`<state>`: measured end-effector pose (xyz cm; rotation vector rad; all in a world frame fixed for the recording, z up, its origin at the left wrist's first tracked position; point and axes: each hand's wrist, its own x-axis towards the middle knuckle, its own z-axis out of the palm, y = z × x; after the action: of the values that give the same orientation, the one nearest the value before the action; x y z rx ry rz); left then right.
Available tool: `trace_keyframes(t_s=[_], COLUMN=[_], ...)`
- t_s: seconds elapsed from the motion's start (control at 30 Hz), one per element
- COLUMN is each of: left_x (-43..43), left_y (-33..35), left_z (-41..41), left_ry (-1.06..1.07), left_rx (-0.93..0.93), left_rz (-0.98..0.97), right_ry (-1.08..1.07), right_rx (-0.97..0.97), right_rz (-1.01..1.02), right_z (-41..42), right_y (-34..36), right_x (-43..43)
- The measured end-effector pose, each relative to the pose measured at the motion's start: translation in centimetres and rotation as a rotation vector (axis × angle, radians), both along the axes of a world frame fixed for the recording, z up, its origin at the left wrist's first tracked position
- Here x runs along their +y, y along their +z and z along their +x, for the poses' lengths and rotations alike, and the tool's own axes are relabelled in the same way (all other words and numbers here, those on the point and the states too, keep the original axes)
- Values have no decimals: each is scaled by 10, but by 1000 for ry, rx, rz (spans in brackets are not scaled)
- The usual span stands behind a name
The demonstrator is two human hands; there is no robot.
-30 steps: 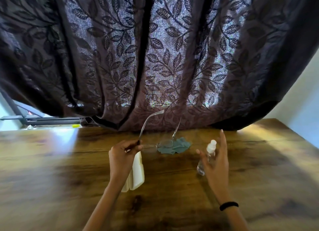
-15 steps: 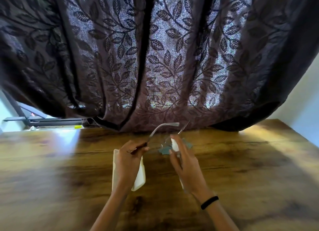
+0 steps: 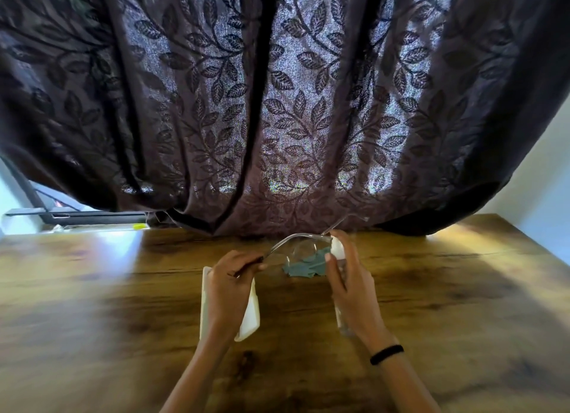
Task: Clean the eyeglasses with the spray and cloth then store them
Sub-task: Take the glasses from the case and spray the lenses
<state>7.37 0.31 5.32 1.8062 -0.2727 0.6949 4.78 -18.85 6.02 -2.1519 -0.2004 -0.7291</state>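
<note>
My left hand [image 3: 229, 284] grips the thin-framed eyeglasses [image 3: 300, 247] by one temple arm and holds them above the wooden table [image 3: 431, 304], lenses to the right. My right hand [image 3: 350, 284] is shut on a small clear spray bottle [image 3: 336, 249] with a white top, held right beside the lenses. A crumpled grey-blue cloth [image 3: 303, 266] lies on the table just behind and below the glasses. A white glasses case [image 3: 249, 318] rests on the table under my left hand, mostly hidden by it.
A dark leaf-patterned curtain [image 3: 277, 104] hangs over the table's far edge. A window sill [image 3: 77, 218] shows at the back left, a white wall at the right. A black band circles my right wrist.
My right hand has carried the spray bottle left and up to the lenses. My left hand has lowered the glasses and tilted them toward the bottle.
</note>
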Motion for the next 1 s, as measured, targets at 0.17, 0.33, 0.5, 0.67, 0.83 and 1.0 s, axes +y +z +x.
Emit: trace_keyframes(t_s=[0.17, 0.33, 0.5, 0.67, 0.83, 1.0], left_x=[0, 2, 4, 4, 3, 5], left_y=[-1, 0, 1, 1, 1, 1], left_z=[-1, -1, -1, 0, 0, 0], left_ry=[-4, -9, 11, 42, 42, 78], left_rx=[-6, 2, -7, -12, 23, 16], left_rz=[3, -33, -36, -29, -50, -41], right_ry=[-43, -81, -145, -162, -158, -245], right_rx=[50, -2, 10, 17, 20, 0], right_rz=[-125, 49, 249, 247, 238, 241], right_z=[7, 6, 0, -1, -2, -1], right_y=[-7, -7, -11, -13, -15, -14], right_x=[-10, -14, -32, -47, -49, -43])
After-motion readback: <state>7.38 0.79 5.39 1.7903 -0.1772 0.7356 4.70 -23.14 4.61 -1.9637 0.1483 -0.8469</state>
